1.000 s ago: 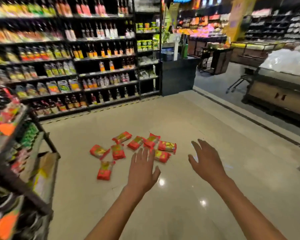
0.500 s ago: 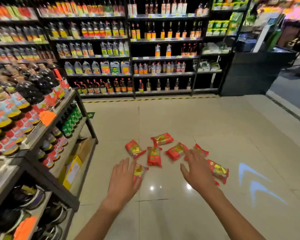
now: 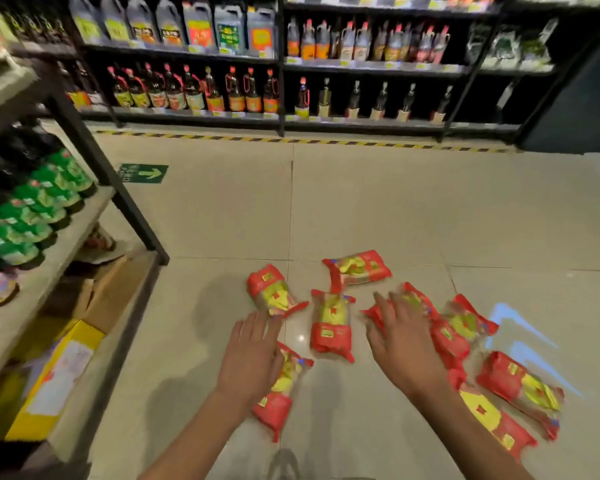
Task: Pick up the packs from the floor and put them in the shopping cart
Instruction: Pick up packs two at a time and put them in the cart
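Several red and yellow packs lie scattered on the beige tiled floor. My left hand (image 3: 252,355) hovers with fingers spread over the near pack (image 3: 284,393), between it and another pack (image 3: 272,294). A middle pack (image 3: 331,327) lies between my hands, and one more (image 3: 357,268) lies farthest away. My right hand (image 3: 404,344), fingers apart, covers part of a pack (image 3: 416,303). More packs (image 3: 461,327) (image 3: 520,384) (image 3: 496,420) lie to its right. Neither hand holds anything. No shopping cart is in view.
A dark metal shelf rack (image 3: 94,157) with green-capped bottles (image 3: 39,209) and a yellow carton (image 3: 52,379) stands close on the left. Shelves of sauce bottles (image 3: 194,88) line the far wall behind a striped floor tape (image 3: 291,140). A green arrow sticker (image 3: 142,173) marks the floor.
The view has dropped and come closer to the packs. Both hands have reached forward and down, now over the packs.
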`<state>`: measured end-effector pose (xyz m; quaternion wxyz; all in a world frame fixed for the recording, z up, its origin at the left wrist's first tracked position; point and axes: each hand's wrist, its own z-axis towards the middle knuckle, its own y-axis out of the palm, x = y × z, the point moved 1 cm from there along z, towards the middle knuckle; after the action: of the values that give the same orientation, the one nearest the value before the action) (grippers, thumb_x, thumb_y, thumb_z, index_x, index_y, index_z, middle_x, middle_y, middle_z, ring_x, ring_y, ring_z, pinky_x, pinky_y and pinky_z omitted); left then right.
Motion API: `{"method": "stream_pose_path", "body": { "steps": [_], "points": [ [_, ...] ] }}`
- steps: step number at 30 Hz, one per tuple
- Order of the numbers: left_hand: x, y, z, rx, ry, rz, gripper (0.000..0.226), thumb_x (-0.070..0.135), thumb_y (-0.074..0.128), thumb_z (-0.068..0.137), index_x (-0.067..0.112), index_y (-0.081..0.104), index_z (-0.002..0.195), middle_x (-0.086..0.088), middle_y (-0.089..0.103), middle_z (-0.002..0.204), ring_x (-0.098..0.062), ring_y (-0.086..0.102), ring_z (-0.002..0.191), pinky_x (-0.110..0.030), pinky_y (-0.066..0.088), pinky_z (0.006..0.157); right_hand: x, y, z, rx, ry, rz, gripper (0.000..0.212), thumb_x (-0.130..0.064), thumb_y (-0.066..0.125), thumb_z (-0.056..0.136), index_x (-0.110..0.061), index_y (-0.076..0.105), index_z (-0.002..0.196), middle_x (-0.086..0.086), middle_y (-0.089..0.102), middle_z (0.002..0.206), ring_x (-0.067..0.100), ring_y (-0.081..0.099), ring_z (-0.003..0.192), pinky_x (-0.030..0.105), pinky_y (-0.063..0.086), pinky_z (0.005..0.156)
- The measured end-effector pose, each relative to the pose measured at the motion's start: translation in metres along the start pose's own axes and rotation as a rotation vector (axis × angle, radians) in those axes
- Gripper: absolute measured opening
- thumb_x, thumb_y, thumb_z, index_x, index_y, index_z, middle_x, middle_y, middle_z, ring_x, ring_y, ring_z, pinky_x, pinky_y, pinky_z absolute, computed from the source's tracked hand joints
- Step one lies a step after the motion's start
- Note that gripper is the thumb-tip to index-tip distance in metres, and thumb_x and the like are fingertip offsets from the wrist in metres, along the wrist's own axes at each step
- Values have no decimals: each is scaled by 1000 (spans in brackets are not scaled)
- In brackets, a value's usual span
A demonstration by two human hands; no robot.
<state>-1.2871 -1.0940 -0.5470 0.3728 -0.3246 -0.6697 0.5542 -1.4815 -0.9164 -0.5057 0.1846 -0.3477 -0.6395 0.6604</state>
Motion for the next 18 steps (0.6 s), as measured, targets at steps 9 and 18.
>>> {"method": "stream_pose_path", "body": {
  "steps": [9, 18],
  "points": [
    [-81, 321, 119, 28, 23, 50, 60, 38, 47, 88, 12, 60, 140, -22, 62, 136, -41, 62, 119, -52, 47, 102, 77, 311, 158, -68, -40, -57, 74, -54, 21, 92, -20, 29, 156, 18, 33, 160, 36, 31, 147, 47, 29, 118],
    [-127, 530, 123, -39, -132, -97, 77, 70, 26, 94, 24, 37, 156, -21, 45, 154, -36, 47, 140, -43, 31, 111, 158, 529, 226, -83, 61, 25, 67, -54, 38, 99, -21, 26, 156, 22, 28, 160, 40, 32, 144, 49, 31, 115]
  ]
}}
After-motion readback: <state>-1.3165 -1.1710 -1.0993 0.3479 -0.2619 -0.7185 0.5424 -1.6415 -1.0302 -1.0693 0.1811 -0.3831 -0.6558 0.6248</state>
